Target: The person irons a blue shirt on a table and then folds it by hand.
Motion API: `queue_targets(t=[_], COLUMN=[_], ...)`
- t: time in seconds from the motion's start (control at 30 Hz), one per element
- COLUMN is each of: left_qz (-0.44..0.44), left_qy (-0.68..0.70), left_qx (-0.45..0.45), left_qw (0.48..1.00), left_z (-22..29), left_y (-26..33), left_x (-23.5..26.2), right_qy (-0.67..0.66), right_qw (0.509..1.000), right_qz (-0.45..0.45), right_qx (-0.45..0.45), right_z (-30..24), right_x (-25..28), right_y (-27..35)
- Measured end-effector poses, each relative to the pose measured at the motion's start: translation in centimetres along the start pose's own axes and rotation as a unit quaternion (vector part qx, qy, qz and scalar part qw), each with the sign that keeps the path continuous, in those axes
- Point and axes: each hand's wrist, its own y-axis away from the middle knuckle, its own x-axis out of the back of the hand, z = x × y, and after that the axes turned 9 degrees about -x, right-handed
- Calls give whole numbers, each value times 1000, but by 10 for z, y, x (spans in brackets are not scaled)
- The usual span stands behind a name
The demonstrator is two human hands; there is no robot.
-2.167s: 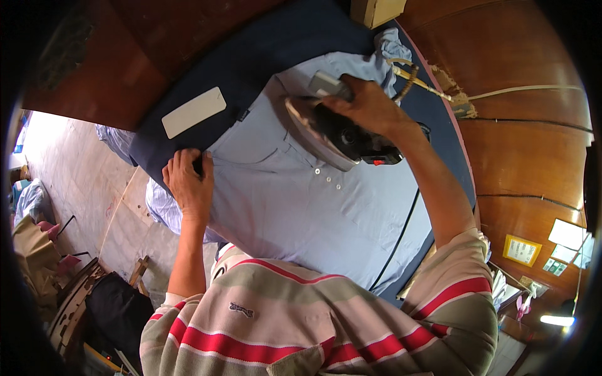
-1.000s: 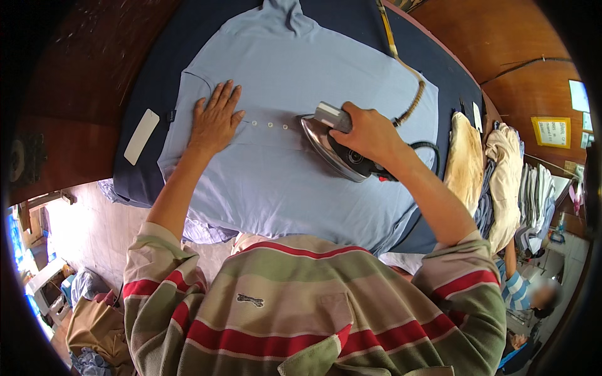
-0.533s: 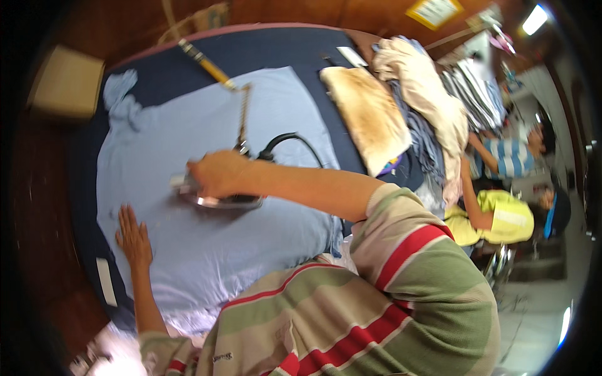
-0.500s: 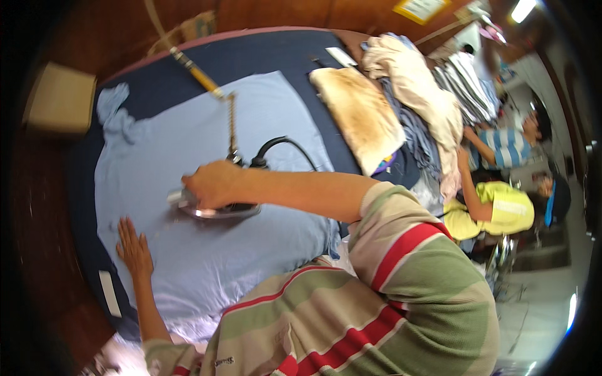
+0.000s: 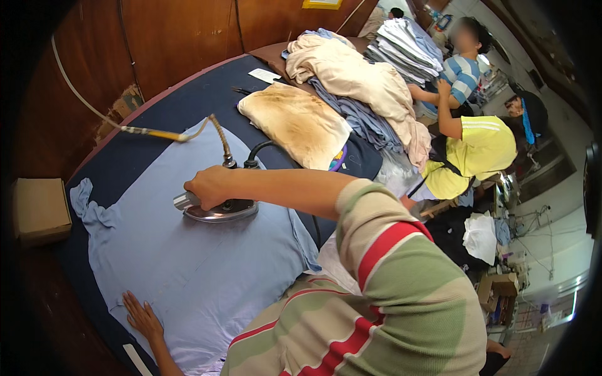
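My right hand is closed round the handle of a steam iron, whose metal sole rests on a light blue garment. The garment lies spread over a dark blue padded table, its far left end bunched up. A hose and a black cord rise from the iron's rear. My left hand lies flat with fingers spread, at the garment's near left edge.
A stained cream cloth pad lies right of the garment, beside heaped cream and blue clothes. Folded garments are stacked beyond. A cardboard box stands at the left. Two people, one in a yellow shirt, are at the right.
The view has turned to the right, so the table and clothes sit further left. My right hand keeps its hold on the iron over the blue garment; my left hand stays flat at its edge.
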Motion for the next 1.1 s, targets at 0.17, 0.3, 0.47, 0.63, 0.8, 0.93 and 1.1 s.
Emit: queue_targets(t=[0.17,0.3,0.47,0.63,0.8,0.93,1.1], left_qz=[-37,-23,15,-40,-10,32,-20], left_qy=[-50,-94,1,191,230,306,300], left_qx=[4,57,-16,-190,-398,-387,-363], left_qw=[998,994,1000,962,888,869,882], left_z=[1,12,135,302,429,436,433], left_y=[-2,-1,-18,13,21,21,26], left_x=[7,29,53,58,82,87,83], right_qy=[-49,-33,0,56,18,66,-111], right_qw=[998,998,991,960,919,866,949], right_qz=[30,34,58,237,337,496,284], right_qx=[-7,-35,-121,-137,-205,-3,78], right_z=[21,71,185,268,305,267,221], right_x=[51,79,95,76,69,48,-43], right_y=[48,63,76,32,43,38,53])
